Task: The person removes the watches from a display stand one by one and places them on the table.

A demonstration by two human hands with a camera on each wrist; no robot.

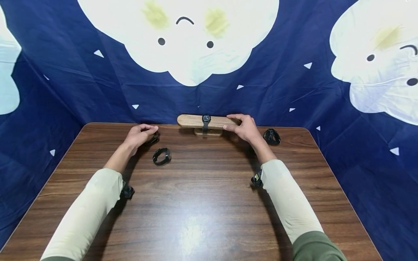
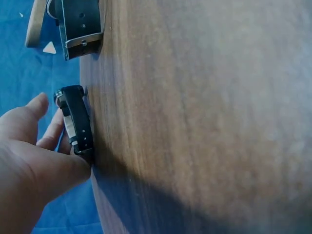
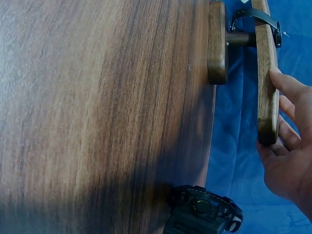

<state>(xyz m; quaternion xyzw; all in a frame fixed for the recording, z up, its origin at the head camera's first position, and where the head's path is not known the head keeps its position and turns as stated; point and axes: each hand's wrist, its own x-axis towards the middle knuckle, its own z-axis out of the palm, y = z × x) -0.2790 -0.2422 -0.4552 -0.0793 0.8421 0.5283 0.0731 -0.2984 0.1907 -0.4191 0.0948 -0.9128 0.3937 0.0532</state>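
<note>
My left hand (image 1: pixel 139 136) is at the table's back left with its fingers about a black-strapped wristwatch (image 2: pixel 77 119). In the left wrist view fingers show behind that watch, and the hand's lower part meets its buckle end. My right hand (image 1: pixel 244 127) grips the right end of a wooden watch stand (image 1: pixel 191 120), a rounded bar on a short post and base. Around the bar's middle hangs a black wristwatch (image 1: pixel 206 119), dial facing up. Another black wristwatch (image 1: pixel 162 156) lies with its strap looped, to the right of and nearer than my left hand.
A chunky black wristwatch (image 1: pixel 271 137) sits at the back right, beside my right hand; the right wrist view also shows it. The brown wooden table (image 1: pixel 209 188) ends at a blue cloth backdrop (image 1: pixel 107 83) with white cloud prints.
</note>
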